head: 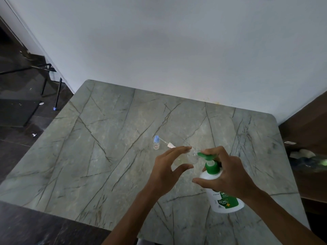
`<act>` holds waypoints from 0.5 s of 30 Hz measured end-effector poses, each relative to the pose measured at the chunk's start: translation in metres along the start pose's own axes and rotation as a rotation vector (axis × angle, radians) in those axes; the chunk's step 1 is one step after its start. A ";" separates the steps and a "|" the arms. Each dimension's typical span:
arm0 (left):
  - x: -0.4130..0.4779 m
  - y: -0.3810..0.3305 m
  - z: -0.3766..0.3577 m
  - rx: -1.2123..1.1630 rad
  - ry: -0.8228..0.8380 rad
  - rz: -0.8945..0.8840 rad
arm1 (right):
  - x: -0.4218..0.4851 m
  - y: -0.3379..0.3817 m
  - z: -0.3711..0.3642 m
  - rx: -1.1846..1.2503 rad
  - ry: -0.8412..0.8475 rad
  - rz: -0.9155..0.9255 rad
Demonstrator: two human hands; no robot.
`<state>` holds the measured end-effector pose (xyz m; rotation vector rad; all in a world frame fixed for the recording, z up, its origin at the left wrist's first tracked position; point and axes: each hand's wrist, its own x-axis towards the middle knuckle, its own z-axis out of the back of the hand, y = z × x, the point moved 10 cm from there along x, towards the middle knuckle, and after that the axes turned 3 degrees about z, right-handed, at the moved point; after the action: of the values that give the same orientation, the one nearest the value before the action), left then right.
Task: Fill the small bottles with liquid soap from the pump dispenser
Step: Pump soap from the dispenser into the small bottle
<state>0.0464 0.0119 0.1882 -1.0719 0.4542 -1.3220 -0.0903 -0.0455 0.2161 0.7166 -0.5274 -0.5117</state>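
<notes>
A clear small bottle (188, 157) sits tilted in the left hand (165, 167), held between curled fingers and thumb, its mouth at the green nozzle of the pump dispenser (224, 203), which the right hand (231, 175) grips; a blue-capped bottle (156, 143) stands beyond on the marble table (106, 138)

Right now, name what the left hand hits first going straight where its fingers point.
Likely the green pump nozzle, which the right hand presses; the small clear bottle the left hand holds sits at it. Depth is unclear.
</notes>
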 end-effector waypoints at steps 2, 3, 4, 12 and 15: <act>-0.001 -0.001 -0.001 -0.005 0.008 -0.004 | 0.001 0.002 0.001 -0.007 -0.006 0.006; -0.001 0.000 -0.001 -0.009 0.012 0.000 | 0.001 0.003 0.001 -0.015 -0.010 0.013; -0.002 0.000 -0.001 -0.013 0.014 0.003 | 0.002 0.004 0.001 -0.022 -0.012 0.018; -0.003 0.003 -0.002 -0.023 0.010 0.024 | 0.003 0.004 0.001 -0.017 0.001 0.037; -0.002 0.001 -0.001 -0.006 0.011 0.020 | 0.000 0.002 0.001 -0.004 0.009 0.028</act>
<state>0.0460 0.0130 0.1860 -1.0628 0.4766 -1.3101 -0.0903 -0.0445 0.2176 0.7068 -0.5276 -0.4828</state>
